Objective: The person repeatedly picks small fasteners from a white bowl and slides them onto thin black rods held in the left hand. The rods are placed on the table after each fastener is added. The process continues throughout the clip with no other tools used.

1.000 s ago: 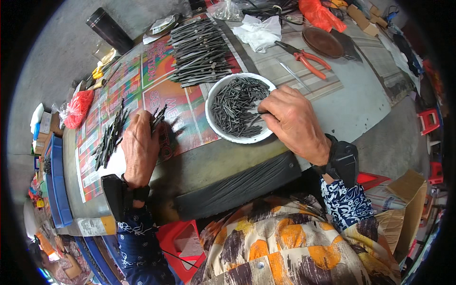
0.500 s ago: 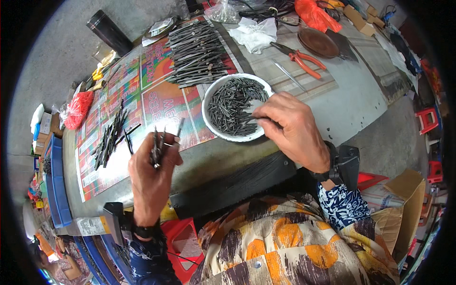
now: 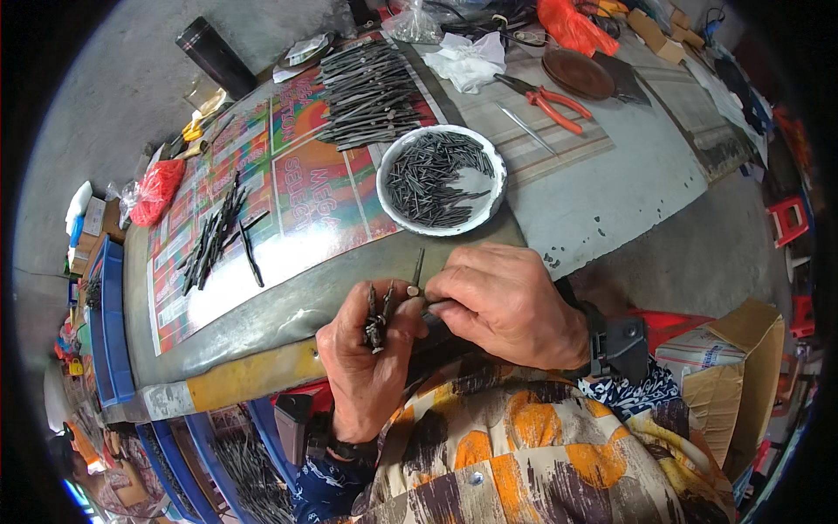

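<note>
My left hand (image 3: pixel 367 375) is closed around several short, dark metal rods (image 3: pixel 375 325). One thin rod (image 3: pixel 419 266) with a round, pale metal end stands up between its thumb and forefinger. Right beside it, my right hand (image 3: pixel 515 306) pinches a small dark pin, mostly covered by the fingers, close to that round end. Beyond both hands is a white bowl (image 3: pixel 381 194) holding a heap of small dark metal pins (image 3: pixel 428 175); part of its bottom shows at the right.
Dark rods lie in a neat row (image 3: pixel 367 92) and a loose pile (image 3: pixel 214 236) on a printed sheet (image 3: pixel 288 253). Red-handled pliers (image 3: pixel 559 109), a silver pen-like tool (image 3: pixel 526 129) and a brown round dish (image 3: pixel 578 73) lie at the back right. Blue trays (image 3: pixel 106 323) stand at left.
My right hand has come away from the bowl to my left hand. My left hand has moved right and nearer to me, still holding its rods. The view has shifted slightly.
</note>
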`<state>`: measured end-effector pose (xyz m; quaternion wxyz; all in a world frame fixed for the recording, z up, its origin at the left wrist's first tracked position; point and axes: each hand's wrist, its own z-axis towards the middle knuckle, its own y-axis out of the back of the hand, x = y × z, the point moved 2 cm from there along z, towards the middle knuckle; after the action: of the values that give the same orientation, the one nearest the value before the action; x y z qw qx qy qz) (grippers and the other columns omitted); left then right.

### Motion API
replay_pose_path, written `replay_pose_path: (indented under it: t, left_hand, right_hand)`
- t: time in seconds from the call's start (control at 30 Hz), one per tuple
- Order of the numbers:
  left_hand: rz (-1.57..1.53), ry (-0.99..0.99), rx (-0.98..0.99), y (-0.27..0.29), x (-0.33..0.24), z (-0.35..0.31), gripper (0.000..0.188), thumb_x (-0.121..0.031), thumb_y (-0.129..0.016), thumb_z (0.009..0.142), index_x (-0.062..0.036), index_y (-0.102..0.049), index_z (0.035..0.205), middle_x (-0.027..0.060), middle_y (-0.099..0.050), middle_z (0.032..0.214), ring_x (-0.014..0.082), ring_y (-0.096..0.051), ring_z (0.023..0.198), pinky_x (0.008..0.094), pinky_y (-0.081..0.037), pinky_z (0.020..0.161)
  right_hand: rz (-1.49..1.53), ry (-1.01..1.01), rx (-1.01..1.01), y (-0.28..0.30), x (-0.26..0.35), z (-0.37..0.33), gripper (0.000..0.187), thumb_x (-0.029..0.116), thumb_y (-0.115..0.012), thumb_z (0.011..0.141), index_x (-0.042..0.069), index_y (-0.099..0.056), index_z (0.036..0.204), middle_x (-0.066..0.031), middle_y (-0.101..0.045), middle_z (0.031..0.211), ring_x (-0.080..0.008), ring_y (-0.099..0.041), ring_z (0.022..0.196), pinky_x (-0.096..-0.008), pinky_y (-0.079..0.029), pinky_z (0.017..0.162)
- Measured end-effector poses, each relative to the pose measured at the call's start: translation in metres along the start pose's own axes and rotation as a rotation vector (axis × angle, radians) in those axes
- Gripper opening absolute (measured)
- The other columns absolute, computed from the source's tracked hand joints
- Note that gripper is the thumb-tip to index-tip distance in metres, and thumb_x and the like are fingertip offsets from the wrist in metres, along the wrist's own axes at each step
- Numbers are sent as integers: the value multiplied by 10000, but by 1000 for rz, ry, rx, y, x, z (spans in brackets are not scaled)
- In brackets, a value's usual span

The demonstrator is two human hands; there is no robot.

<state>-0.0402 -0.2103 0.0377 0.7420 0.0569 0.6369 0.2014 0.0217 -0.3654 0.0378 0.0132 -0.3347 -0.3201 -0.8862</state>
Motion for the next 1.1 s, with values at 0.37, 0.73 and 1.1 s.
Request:
replay_pose_path:
  t: [0.37, 0.73, 1.1]
  left_hand:
    - [-103, 95, 29, 1, -9, -15, 52, -16, -621, 887, 26, -598, 909, 55, -632, 678, 77, -599, 640, 228, -476, 601]
    - [50, -24, -4, -2, -8, -22, 81, 13, -656, 856, 31, -597, 908, 62, -624, 655, 77, -596, 611, 221, -464, 566]
    - [108, -32, 20, -6, -8, -23, 53, 52, -614, 859, 26, -574, 881, 36, -575, 699, 85, -574, 649, 226, -459, 603]
  right_hand:
    - [922, -499, -119, 11, 5, 1, 89, 30, -626, 910, -42, -614, 961, -32, -634, 836, -74, -616, 676, -189, -506, 594]
    - [1017, -525, -170, 12, 0, 5, 126, 57, -638, 912, -55, -622, 966, -59, -635, 819, -93, -636, 689, -219, -567, 590]
    - [991, -583, -99, 11, -8, 2, 117, 52, -626, 917, -54, -613, 966, -83, -654, 814, -141, -654, 666, -239, -545, 611]
